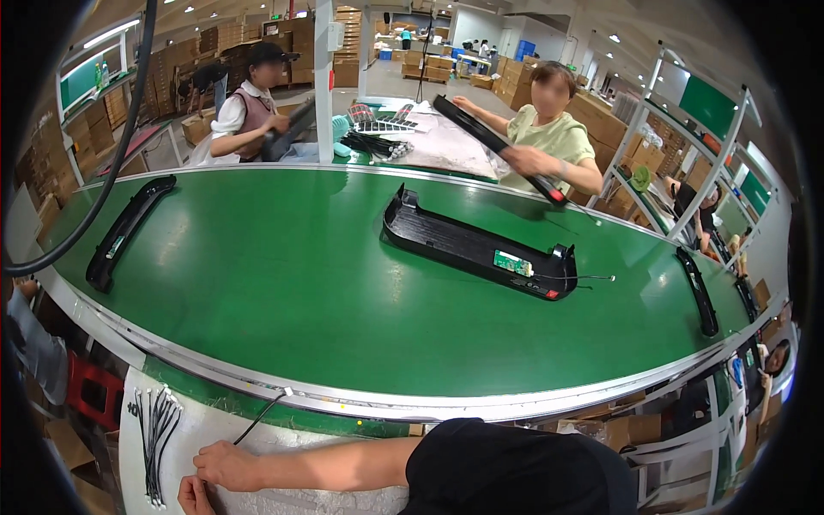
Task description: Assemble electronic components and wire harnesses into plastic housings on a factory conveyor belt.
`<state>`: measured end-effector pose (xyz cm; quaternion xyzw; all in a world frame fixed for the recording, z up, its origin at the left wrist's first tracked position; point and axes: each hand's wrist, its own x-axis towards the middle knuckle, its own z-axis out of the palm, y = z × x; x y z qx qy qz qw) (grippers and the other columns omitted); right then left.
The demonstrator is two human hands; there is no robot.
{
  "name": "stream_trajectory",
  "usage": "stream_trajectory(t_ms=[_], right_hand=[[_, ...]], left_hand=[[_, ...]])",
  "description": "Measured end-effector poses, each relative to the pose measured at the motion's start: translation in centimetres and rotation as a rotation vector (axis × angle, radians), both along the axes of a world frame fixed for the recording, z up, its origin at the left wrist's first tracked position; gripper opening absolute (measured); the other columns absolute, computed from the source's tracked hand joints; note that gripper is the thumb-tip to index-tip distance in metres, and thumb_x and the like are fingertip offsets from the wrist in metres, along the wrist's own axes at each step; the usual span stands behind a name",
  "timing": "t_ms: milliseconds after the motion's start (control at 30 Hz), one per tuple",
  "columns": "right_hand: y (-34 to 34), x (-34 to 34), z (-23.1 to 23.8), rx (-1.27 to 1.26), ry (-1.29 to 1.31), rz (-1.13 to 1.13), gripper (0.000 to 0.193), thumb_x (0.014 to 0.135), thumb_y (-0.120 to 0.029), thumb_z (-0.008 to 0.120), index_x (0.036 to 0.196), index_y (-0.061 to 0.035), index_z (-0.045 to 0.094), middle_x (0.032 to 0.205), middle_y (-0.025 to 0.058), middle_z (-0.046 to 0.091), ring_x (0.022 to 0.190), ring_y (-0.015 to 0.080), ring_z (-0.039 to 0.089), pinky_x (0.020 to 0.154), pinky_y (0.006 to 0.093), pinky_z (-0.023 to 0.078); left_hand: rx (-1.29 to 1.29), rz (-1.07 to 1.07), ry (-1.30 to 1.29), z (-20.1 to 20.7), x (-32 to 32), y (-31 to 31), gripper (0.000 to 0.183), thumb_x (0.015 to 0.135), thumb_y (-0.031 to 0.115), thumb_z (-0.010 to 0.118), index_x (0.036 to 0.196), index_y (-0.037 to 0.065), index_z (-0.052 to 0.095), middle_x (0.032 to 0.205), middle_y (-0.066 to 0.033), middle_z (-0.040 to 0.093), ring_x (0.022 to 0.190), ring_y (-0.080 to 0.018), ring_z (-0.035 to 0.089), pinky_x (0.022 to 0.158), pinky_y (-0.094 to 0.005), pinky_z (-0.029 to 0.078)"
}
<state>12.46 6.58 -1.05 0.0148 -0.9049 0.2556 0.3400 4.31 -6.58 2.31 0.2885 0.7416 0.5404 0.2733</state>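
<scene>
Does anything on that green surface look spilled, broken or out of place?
I see nothing spilled or broken. The middle black tray sits somewhat slanted, and its thin cable sticks out past the right end, which looks slightly untidy.

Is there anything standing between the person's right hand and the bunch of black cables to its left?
Nothing visible does: only white tabletop shows between the right hand and the black cables. The left hand is lower in the picture.
</scene>
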Motion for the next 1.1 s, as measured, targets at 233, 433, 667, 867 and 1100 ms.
stream_trajectory(t_ms=[233, 433, 667, 867, 1100], right_hand=[[-0.9, -0.2, -0.5, -0.087, 0.018, -0.061, 0.005, 0.063, -0.010, 0.059, 0.062, -0.0054, 0.059, 0.072, 0.0080, 0.056, 0.073, 0.0263, 0.058, 0.065, 0.0345, 0.049], [-1.5, -0.6, -1.7, -0.080, -0.011, -0.009, 0.008, 0.067, -0.010, 0.056, 0.066, -0.0041, 0.061, 0.076, 0.0107, 0.057, 0.074, 0.0274, 0.058, 0.065, 0.0369, 0.049], [0.9, 1.4, 2.2, 0.021, -0.393, 0.017, 0.016, 0.072, -0.007, 0.053, 0.085, -0.0011, 0.059, 0.099, 0.0183, 0.059, 0.083, 0.0297, 0.061, 0.071, 0.0377, 0.051], [3.0, -0.2, 4.2, 0.192, -0.234, -0.317, 0.011, 0.070, -0.007, 0.053, 0.078, -0.0035, 0.059, 0.074, 0.0129, 0.059, 0.061, 0.0270, 0.061, 0.051, 0.0358, 0.048], [18.7, -10.4, 10.5, 0.227, -0.578, -0.651, 0.026, 0.082, -0.023, 0.048, 0.081, -0.0048, 0.066, 0.086, 0.0171, 0.065, 0.081, 0.0321, 0.064, 0.068, 0.0396, 0.052]], left_hand=[[0.100, -0.033, -0.047, -0.8, -0.3, -1.1, 0.014, 0.084, 0.015, 0.062, 0.086, 0.001, 0.059, 0.076, -0.0001, 0.055, 0.067, -0.0093, 0.045, 0.063, -0.0202, 0.039], [0.056, -0.001, -0.067, -2.9, -2.5, -1.6, 0.022, 0.080, 0.013, 0.066, 0.096, 0.001, 0.059, 0.090, -0.0060, 0.059, 0.068, -0.0107, 0.049, 0.062, -0.0207, 0.042], [-0.013, -0.005, 0.137, -1.5, -1.8, 0.2, 0.009, 0.079, 0.003, 0.062, 0.076, 0.006, 0.054, 0.067, 0.0045, 0.051, 0.061, -0.0040, 0.045, 0.055, -0.0186, 0.038], [0.058, 0.020, 0.042, -0.5, -1.7, 0.2, 0.006, 0.080, 0.008, 0.061, 0.080, 0.003, 0.058, 0.070, 0.0043, 0.053, 0.064, -0.0037, 0.046, 0.058, -0.0184, 0.039], [0.086, 0.065, 0.080, -1.5, -1.5, 0.2, 0.011, 0.080, 0.011, 0.063, 0.077, 0.000, 0.060, 0.065, 0.0025, 0.055, 0.060, -0.0042, 0.048, 0.057, -0.0182, 0.040]])
